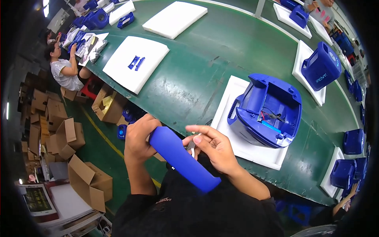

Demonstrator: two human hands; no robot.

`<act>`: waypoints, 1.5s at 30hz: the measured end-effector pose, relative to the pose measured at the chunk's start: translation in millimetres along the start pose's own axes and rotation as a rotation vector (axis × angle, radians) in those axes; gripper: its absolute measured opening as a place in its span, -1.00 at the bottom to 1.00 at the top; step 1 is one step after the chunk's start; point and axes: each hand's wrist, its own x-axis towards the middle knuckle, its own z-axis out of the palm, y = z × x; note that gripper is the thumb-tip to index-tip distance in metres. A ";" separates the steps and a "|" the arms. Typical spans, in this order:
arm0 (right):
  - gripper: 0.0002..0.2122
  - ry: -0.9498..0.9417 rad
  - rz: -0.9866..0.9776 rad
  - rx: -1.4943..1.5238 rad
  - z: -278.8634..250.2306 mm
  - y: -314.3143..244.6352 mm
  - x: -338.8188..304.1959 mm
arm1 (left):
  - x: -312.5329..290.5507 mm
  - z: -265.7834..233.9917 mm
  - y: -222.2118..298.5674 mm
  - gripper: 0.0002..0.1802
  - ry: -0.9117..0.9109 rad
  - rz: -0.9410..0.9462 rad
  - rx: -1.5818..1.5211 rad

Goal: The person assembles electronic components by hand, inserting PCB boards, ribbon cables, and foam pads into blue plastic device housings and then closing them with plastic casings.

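Observation:
A long, curved blue plastic cover is held in front of my body, its smooth outer face turned up. My left hand is closed round its upper left end. Beside the cover's right edge, my right hand pinches a small white and grey piece between thumb and fingers. The cover hides part of that piece and some fingertips. To the right of my right hand, an open blue plastic housing lies on a white foam pad. Wires and a light-blue part show inside it.
The green worktable curves ahead of me. Two small blue parts lie on another foam pad. More blue housings stand to the right. Open cardboard boxes fill the floor at left, where a person sits at the table.

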 end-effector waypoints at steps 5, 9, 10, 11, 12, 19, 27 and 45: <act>-0.35 0.108 -0.166 0.037 6.5 -12.1 -1.2 | -11.6 -13.6 1.8 -0.66 -0.082 -0.115 -0.002; -0.58 0.099 -0.086 0.214 -2.3 -11.0 -1.0 | -23.2 -16.6 -5.9 -0.65 -0.097 -0.160 -0.054; -0.58 0.100 -0.088 0.214 -2.8 -11.4 -1.5 | -26.0 -17.2 -7.2 -0.64 -0.097 -0.184 -0.061; -0.67 0.100 -0.053 0.264 -2.9 -11.8 -2.2 | -28.5 -18.0 -8.3 -0.63 -0.098 -0.208 -0.066; -0.76 0.100 -0.019 0.314 -2.5 -12.1 -2.8 | -31.1 -19.2 -9.6 -0.63 -0.098 -0.206 -0.067; -0.81 0.118 -0.189 0.319 3.3 -17.9 -12.6 | -23.3 -17.0 -4.1 -0.59 -0.153 -0.247 -0.055; -0.83 0.232 -0.408 -0.003 -3.5 -38.7 -42.6 | 10.9 3.0 2.8 -0.57 -0.265 -0.154 -0.077; -0.85 0.529 -0.139 -0.877 -36.8 -203.4 -39.4 | 77.5 103.7 69.0 -0.44 -0.052 -0.028 -0.236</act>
